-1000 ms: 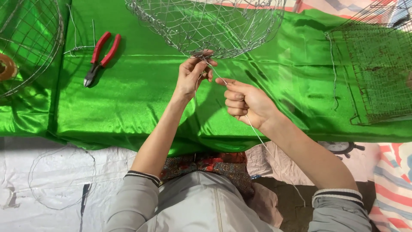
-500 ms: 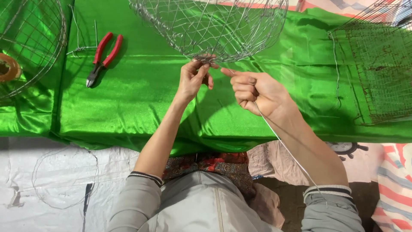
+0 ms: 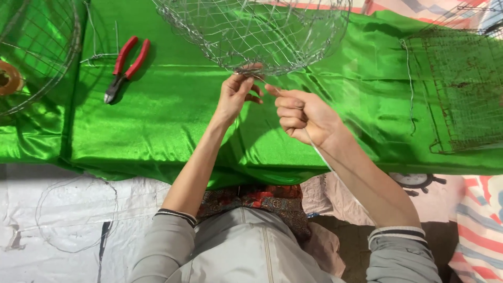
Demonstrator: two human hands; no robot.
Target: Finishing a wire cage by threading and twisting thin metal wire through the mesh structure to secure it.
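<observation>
Right hand point(image 3: 304, 115): fist closed on a thin wire strand point(image 3: 335, 170) trailing back along the forearm. Left hand point(image 3: 236, 94): fingertips pinched on the near rim of the round wire mesh basket point(image 3: 251, 31), which sits on green satin cloth point(image 3: 173, 115). Red-handled pliers point(image 3: 126, 68) lie well left.

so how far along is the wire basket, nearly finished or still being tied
The round wire mesh basket already has its bowl shape and mesh. In hand: the left hand pinches its near rim while the right hand grips a thin wire running back along the forearm. That long loose wire suggests more rim binding is left; how much is tied cannot be told. The red-handled pliers lie aside on the green cloth.
</observation>
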